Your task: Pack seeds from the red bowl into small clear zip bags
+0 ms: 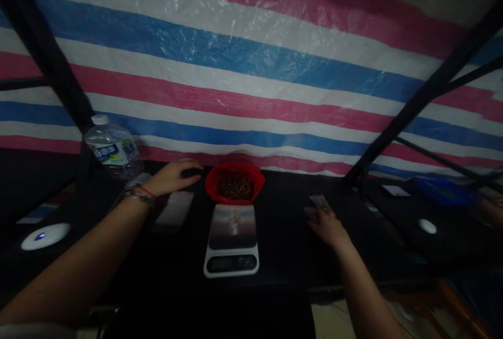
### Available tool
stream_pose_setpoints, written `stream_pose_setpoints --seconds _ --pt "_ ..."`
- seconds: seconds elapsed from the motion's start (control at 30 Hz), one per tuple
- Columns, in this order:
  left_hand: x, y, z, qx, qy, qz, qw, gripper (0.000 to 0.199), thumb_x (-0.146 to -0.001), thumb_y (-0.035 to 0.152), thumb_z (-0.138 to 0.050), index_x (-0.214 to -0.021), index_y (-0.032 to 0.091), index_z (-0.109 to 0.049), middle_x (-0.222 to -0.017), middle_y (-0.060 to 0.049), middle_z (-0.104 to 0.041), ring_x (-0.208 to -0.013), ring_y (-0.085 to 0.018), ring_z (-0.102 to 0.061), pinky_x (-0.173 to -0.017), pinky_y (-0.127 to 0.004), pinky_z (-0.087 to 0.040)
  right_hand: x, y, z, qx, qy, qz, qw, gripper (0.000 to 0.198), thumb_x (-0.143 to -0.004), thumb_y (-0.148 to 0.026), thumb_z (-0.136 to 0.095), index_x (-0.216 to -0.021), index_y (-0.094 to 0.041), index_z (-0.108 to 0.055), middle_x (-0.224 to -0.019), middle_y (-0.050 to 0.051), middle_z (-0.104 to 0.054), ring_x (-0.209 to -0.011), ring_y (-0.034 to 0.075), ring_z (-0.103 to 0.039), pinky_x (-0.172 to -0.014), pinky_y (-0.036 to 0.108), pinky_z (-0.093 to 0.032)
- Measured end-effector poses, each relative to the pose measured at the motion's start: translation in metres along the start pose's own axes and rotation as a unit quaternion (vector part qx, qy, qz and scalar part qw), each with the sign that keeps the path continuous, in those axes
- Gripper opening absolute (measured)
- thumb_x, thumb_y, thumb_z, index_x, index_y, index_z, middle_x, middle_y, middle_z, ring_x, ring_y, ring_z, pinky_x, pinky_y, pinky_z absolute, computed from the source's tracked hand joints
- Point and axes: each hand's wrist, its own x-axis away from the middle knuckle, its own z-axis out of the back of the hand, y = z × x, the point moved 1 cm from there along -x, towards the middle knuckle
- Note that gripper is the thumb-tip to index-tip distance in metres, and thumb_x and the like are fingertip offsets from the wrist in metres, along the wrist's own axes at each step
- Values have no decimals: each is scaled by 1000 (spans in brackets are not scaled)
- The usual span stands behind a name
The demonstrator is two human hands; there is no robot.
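My left hand [176,175] hovers left of a red bowl [210,184], its thumb and fingers apart and nothing between them. Small dark brown pieces [236,187], like beans or seeds, lie in the bowl. Close below that hand is a stack of clear plastic bags [176,209]. A digital kitchen scale [231,258] stands in front of the bowl, with a small clear object [234,222] or a reflection on its plate. To the right, my right hand [329,225] has its fingers on a small clear plastic bag [317,200], whose contents are hard to make out.
A large clear plastic bottle [113,150] stands at the back left. White mouse-like devices lie at left [45,237] and right [427,226]. Black metal posts [428,85] frame the table before a striped tarp [251,82]. Another person's hand [491,208] shows at far right near a blue tray [444,191].
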Motion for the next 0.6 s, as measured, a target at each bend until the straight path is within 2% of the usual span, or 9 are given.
stream_pose_setpoints --seconds 0.1,0.23,0.33,0.43,0.53,0.6 --pt "-16 39 0 33 27 -68 997 35 -86 44 -52 -101 17 -68 -103 -6 -69 -96 -19 -62 -91 -31 -46 16 -9 -15 0 20 16 1000 48 -83 -33 -57 -128 -17 -56 -131 21 -51 -112 34 -58 -90 45 -47" --pt "-35 85 -8 85 39 -117 989 29 -85 40 -54 -95 18 -70 -95 -4 -70 -89 -17 -63 -88 -31 -47 27 -39 -3 -84 95 127 984 45 -80 -21 -58 -124 -17 -58 -124 16 -55 -112 30 -57 -96 44 -45" --pt "-48 111 -16 175 2 -90 980 30 -86 42 -53 -88 17 -70 -89 -3 -70 -82 -16 -63 -78 -28 -48 29 -68 23 -183 190 260 929 47 -80 -19 -58 -126 -19 -55 -123 14 -55 -117 27 -54 -102 45 -42" --pt "-58 127 -26 237 -31 -50 970 35 -86 45 -52 -83 15 -69 -81 -4 -69 -75 -15 -61 -69 -25 -47 30 -101 54 -248 240 361 866 48 -81 -20 -61 -128 -23 -53 -126 11 -54 -120 26 -52 -104 45 -42" --pt "-63 128 -34 279 -53 -26 958 36 -85 46 -54 -77 14 -66 -72 -3 -65 -66 -14 -58 -61 -24 -43 27 -134 79 -272 268 416 825 49 -82 -22 -63 -129 -25 -52 -126 11 -56 -120 26 -52 -103 47 -42" --pt "-63 119 -35 342 -49 10 938 33 -83 45 -55 -77 13 -64 -66 -1 -61 -59 -12 -54 -55 -23 -40 21 -155 90 -277 268 445 808 50 -82 -23 -64 -131 -26 -51 -127 10 -56 -120 26 -52 -103 47 -42"
